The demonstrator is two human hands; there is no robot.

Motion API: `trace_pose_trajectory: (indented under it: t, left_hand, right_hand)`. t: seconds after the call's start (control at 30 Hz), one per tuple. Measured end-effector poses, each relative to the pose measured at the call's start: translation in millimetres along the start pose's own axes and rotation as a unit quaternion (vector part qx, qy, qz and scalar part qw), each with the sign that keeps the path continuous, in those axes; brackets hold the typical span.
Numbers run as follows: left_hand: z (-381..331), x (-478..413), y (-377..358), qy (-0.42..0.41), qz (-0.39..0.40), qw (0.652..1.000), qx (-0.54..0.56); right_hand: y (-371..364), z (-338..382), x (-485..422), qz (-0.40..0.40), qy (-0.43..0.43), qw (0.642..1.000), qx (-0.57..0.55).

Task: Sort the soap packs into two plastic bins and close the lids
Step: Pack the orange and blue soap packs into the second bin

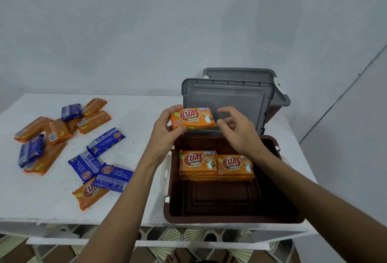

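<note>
2 orange stacks (198,164) are laid in the near brown bin (230,218). 1 orange pack (192,118) is pinched by the left hand (167,130). The right hand (236,128) is loosely curled beside it, and a touch cannot be told. Loose packs (105,141) are left, and the lids (226,103) are open.

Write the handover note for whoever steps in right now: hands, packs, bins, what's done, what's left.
Left hand grips an orange soap pack above the near bin's back edge. Right hand is curled at the pack's right end; grip unclear.
Done: near bin holds two stacks of orange packs; its lid stands open. Far bin behind is open too, contents hidden.
Loose orange packs and blue packs lie mixed on the table.
Left: place the held pack, sort the rest by colour, presumably blue into the far bin, close both lids.
</note>
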State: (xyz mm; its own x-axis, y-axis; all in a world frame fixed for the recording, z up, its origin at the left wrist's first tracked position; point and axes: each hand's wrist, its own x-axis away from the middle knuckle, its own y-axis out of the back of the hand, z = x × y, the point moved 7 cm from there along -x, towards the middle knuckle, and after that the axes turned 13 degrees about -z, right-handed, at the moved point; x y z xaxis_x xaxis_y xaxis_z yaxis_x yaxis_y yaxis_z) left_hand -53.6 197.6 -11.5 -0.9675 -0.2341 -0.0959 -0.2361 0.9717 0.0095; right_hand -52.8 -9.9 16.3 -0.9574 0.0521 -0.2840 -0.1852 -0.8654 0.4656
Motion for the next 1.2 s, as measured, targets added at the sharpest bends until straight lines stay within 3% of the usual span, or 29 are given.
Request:
trace_pose_trajectory:
  t: [0.13, 0.3, 0.4, 0.5, 0.57, 0.7, 0.9, 1.2]
  left_hand:
    - [-3.3, 7.2, -11.9, 0.017, 0.08, 0.996, 0.036]
    - [-3.7, 10.9, -19.4, 0.008, 0.113, 0.993, -0.038]
    - [-2.1, 9.1, -18.7, -0.024, 0.113, 0.986, -0.119]
    - [-4.5, 6.5, -13.0, -0.077, 0.058, 0.981, -0.169]
    - [-7.0, 6.0, -9.3, -0.156, 0.016, 0.954, -0.257]
    - [-1.8, 9.6, -15.8, -0.249, 0.022, 0.904, -0.348]
    - [6.3, 14.1, -25.7, -0.287, 0.038, 0.872, -0.394]
    - [7.0, 16.8, -25.2, -0.293, 0.036, 0.867, -0.401]
  right_hand:
    - [-16.8, -4.7, 0.2, 0.072, -0.11, 0.979, -0.153]
    - [-14.1, -8.6, 7.5, 0.03, -0.162, 0.951, -0.263]
    - [-5.0, -12.4, 11.4, 0.028, -0.163, 0.951, -0.263]
    - [11.7, -19.1, 18.2, 0.025, -0.169, 0.957, -0.235]
    - [24.2, -26.0, 26.0, 0.028, -0.174, 0.963, -0.206]
    - [44.8, -42.1, 42.0, 0.03, -0.19, 0.967, -0.168]
    - [61.7, -63.5, 61.2, 0.028, -0.208, 0.971, -0.111]
    - [37.6, -83.1, 66.8, 0.015, -0.229, 0.973, -0.024]
